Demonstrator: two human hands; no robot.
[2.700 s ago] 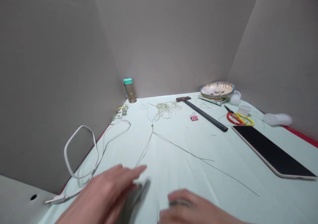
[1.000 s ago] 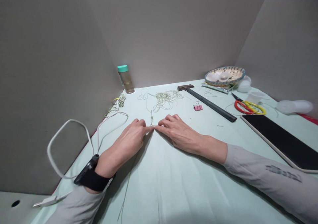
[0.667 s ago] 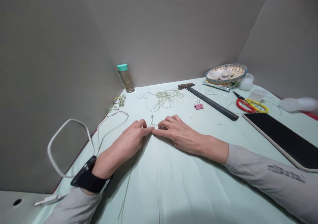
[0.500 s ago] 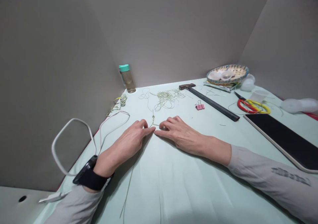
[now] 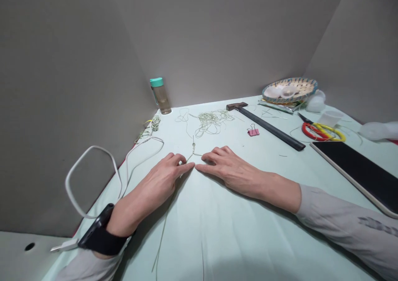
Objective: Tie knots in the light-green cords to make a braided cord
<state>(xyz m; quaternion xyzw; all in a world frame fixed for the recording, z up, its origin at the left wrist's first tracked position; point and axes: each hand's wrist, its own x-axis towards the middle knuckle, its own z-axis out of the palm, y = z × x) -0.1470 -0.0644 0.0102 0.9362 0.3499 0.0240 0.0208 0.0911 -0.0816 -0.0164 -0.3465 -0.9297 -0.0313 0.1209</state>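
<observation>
Both of my hands rest on the pale green cloth [image 5: 236, 239] at the middle of the table, fingertips almost meeting. My left hand [image 5: 160, 181] has its fingers curled and pinched on a thin green cord [image 5: 163, 235] that trails back under the wrist. My right hand [image 5: 228, 169] lies beside it, fingers bent and pressing on the same cord near a small knotted piece [image 5: 193, 146] just beyond the fingertips. A black band sits on my left wrist.
Behind the hands lie a tangle of green cord [image 5: 211, 121], a pink binder clip [image 5: 253, 131], a hammer [image 5: 267, 125], red and yellow scissors [image 5: 323, 131], a woven tray [image 5: 290, 91], a tablet [image 5: 357, 173] and a teal-capped bottle [image 5: 161, 95]. A white cable [image 5: 93, 173] loops at the left edge.
My hands have come forward from the near edge to the knotted piece and taken hold of the cord. In the last second they have drawn back slightly toward me.
</observation>
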